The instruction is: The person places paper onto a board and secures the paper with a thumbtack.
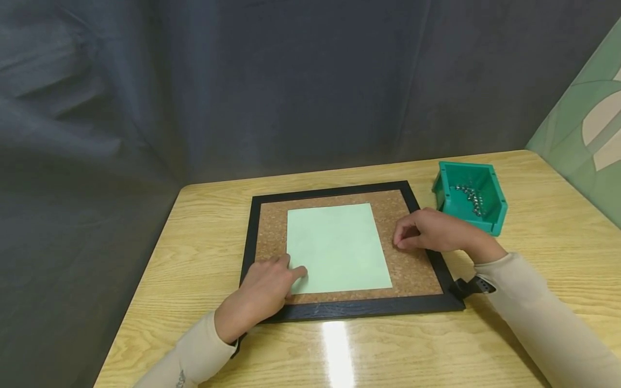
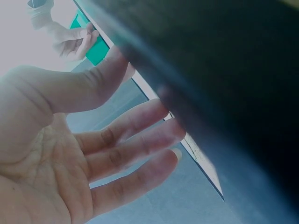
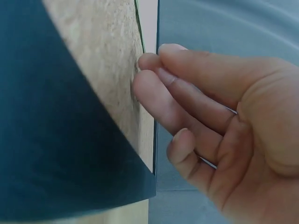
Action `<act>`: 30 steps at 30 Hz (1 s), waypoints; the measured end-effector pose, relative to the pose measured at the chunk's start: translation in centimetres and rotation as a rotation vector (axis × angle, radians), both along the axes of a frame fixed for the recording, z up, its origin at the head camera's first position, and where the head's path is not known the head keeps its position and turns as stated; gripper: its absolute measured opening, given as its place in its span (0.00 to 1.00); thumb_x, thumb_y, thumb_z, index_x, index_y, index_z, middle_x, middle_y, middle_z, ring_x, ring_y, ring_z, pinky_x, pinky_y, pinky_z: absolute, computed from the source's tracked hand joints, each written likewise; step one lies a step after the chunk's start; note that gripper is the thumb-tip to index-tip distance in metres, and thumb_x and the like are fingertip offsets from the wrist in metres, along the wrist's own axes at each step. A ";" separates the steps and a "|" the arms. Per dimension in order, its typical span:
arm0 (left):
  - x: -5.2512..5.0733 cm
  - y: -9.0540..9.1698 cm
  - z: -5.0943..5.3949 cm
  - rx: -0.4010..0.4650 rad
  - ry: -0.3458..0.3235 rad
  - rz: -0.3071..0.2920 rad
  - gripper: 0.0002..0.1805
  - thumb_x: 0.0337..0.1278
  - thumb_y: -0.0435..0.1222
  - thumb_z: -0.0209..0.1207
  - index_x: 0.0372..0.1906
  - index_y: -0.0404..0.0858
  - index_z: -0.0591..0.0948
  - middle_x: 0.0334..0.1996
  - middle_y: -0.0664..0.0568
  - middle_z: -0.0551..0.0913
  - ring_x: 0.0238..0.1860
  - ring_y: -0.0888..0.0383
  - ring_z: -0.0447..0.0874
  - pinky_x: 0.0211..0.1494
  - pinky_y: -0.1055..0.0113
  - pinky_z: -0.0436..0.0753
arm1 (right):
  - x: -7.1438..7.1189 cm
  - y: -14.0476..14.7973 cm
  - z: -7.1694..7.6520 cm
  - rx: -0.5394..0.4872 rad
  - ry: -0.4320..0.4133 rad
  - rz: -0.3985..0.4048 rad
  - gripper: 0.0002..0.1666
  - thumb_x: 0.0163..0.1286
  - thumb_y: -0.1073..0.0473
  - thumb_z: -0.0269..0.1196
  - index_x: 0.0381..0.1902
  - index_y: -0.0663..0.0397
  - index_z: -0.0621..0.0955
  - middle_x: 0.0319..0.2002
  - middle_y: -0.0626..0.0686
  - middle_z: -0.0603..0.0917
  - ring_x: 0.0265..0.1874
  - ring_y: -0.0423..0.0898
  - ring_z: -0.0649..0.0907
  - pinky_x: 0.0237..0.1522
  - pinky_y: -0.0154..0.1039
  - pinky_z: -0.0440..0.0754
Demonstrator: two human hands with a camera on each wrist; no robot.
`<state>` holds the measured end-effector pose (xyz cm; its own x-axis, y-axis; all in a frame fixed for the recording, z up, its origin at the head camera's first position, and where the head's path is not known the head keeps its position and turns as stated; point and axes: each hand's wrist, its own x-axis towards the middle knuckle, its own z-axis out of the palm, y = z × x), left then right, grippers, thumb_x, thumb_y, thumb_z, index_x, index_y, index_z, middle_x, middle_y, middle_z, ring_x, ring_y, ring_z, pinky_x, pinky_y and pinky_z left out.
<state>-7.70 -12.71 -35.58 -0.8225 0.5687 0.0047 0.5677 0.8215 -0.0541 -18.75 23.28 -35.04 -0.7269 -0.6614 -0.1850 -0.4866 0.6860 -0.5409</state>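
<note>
A pale green square of paper (image 1: 337,248) lies on a cork board (image 1: 414,275) with a black frame. My left hand (image 1: 269,283) rests on the paper's lower left edge, fingers mostly extended; in the left wrist view the left hand (image 2: 60,154) shows loosely straight fingers at the board's edge. Over the cork, right of the paper, is my right hand (image 1: 434,231). In the right wrist view the right hand (image 3: 233,126) has its thumb and fingertips drawn together close to the cork. A tiny dark speck appears at those fingertips in the left wrist view; its kind is unclear.
A green plastic bin (image 1: 499,215) with several small shiny metal pieces (image 1: 473,198) stands behind the right hand, beyond the frame's right side. The board lies on a wooden table (image 1: 194,253). Dark sheeting (image 1: 301,86) hangs along the back and left.
</note>
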 end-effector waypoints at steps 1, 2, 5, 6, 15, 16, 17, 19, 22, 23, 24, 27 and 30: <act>0.0 0.0 0.0 0.000 -0.001 0.003 0.21 0.43 0.36 0.77 0.46 0.51 0.85 0.26 0.52 0.77 0.25 0.58 0.76 0.20 0.67 0.70 | 0.0 -0.1 0.0 0.000 0.000 0.003 0.02 0.70 0.54 0.65 0.36 0.42 0.85 0.33 0.39 0.85 0.31 0.38 0.79 0.37 0.32 0.79; 0.0 0.0 0.0 0.000 0.000 0.007 0.21 0.43 0.36 0.76 0.46 0.51 0.85 0.26 0.52 0.77 0.25 0.58 0.76 0.20 0.67 0.70 | 0.0 -0.2 0.1 0.000 0.000 0.006 0.03 0.70 0.53 0.65 0.36 0.42 0.85 0.33 0.39 0.85 0.31 0.38 0.79 0.37 0.32 0.80; 0.0 0.0 0.0 -0.005 -0.002 0.013 0.21 0.44 0.35 0.76 0.47 0.51 0.85 0.27 0.52 0.77 0.25 0.58 0.76 0.19 0.67 0.70 | 0.0 -0.5 0.1 -0.008 0.000 0.010 0.04 0.69 0.52 0.66 0.37 0.44 0.84 0.33 0.39 0.84 0.32 0.39 0.79 0.37 0.32 0.80; 0.0 0.0 0.0 -0.008 -0.001 0.013 0.21 0.45 0.35 0.76 0.47 0.51 0.85 0.27 0.52 0.78 0.26 0.58 0.76 0.19 0.67 0.70 | 0.0 -0.6 0.1 -0.013 0.002 0.011 0.04 0.69 0.52 0.66 0.37 0.44 0.84 0.33 0.39 0.84 0.32 0.39 0.79 0.37 0.32 0.80; 0.0 1.1 -0.5 -0.029 0.030 -0.009 0.18 0.50 0.32 0.72 0.45 0.51 0.84 0.27 0.51 0.78 0.26 0.57 0.77 0.20 0.67 0.68 | 0.7 -0.3 1.4 -0.050 0.057 0.035 0.02 0.67 0.57 0.68 0.37 0.43 0.83 0.31 0.39 0.81 0.30 0.37 0.78 0.33 0.31 0.78; 0.0 1.3 -0.6 -0.033 0.032 -0.016 0.18 0.51 0.31 0.71 0.46 0.51 0.84 0.28 0.51 0.79 0.26 0.57 0.77 0.20 0.68 0.68 | 0.9 -0.1 1.7 -0.059 0.060 0.027 0.03 0.67 0.58 0.68 0.36 0.43 0.83 0.30 0.39 0.81 0.30 0.37 0.77 0.32 0.31 0.78; -0.1 1.5 -0.6 -0.038 0.034 -0.023 0.17 0.52 0.31 0.71 0.46 0.51 0.84 0.28 0.51 0.79 0.26 0.57 0.76 0.20 0.68 0.67 | 1.1 0.1 1.9 -0.070 0.061 0.019 0.03 0.67 0.58 0.68 0.36 0.43 0.83 0.30 0.39 0.81 0.29 0.38 0.77 0.31 0.32 0.77; -0.2 1.8 -0.5 -0.048 0.040 -0.033 0.17 0.54 0.31 0.69 0.46 0.52 0.83 0.28 0.51 0.79 0.26 0.57 0.75 0.20 0.68 0.66 | 1.5 0.4 2.1 -0.079 0.069 0.016 0.03 0.68 0.57 0.67 0.37 0.42 0.82 0.30 0.39 0.80 0.29 0.37 0.77 0.31 0.32 0.77; -0.4 2.2 -0.4 -0.057 0.055 -0.045 0.16 0.55 0.30 0.68 0.45 0.52 0.83 0.28 0.51 0.78 0.25 0.57 0.74 0.20 0.68 0.64 | 1.6 0.2 2.2 -0.069 0.092 0.035 0.02 0.68 0.55 0.67 0.37 0.42 0.82 0.30 0.38 0.80 0.30 0.36 0.76 0.32 0.31 0.77; -0.4 2.3 -0.3 -0.059 0.060 -0.048 0.16 0.55 0.29 0.68 0.45 0.51 0.83 0.27 0.51 0.78 0.24 0.58 0.73 0.20 0.68 0.64 | 1.6 0.0 2.3 -0.066 0.102 0.044 0.02 0.68 0.55 0.67 0.36 0.42 0.82 0.30 0.38 0.80 0.29 0.36 0.76 0.32 0.31 0.77; -0.5 2.3 -0.3 -0.056 0.062 -0.049 0.16 0.55 0.28 0.67 0.44 0.51 0.83 0.27 0.51 0.77 0.24 0.57 0.73 0.19 0.68 0.64 | 1.5 -0.2 2.4 -0.061 0.117 0.053 0.02 0.68 0.56 0.67 0.36 0.42 0.82 0.30 0.38 0.80 0.29 0.36 0.76 0.32 0.31 0.76; -0.5 2.4 -0.2 -0.047 0.064 -0.050 0.17 0.55 0.28 0.67 0.44 0.51 0.83 0.26 0.51 0.77 0.23 0.57 0.73 0.19 0.68 0.63 | 1.3 -1.2 2.8 -0.059 0.158 0.070 0.03 0.67 0.57 0.68 0.34 0.45 0.82 0.30 0.39 0.81 0.30 0.37 0.77 0.34 0.32 0.77; -0.5 2.4 -0.2 -0.038 0.059 -0.051 0.16 0.55 0.27 0.67 0.44 0.51 0.83 0.26 0.51 0.78 0.23 0.57 0.74 0.19 0.68 0.63 | 0.9 -2.3 3.1 -0.056 0.150 0.064 0.03 0.67 0.55 0.67 0.35 0.46 0.83 0.32 0.40 0.83 0.32 0.37 0.80 0.37 0.34 0.80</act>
<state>-8.21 -10.34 -35.79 -0.7916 0.6103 0.0296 0.6034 0.7884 -0.1192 -17.87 20.95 -31.94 -0.6998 -0.7132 -0.0387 -0.6064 0.6219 -0.4956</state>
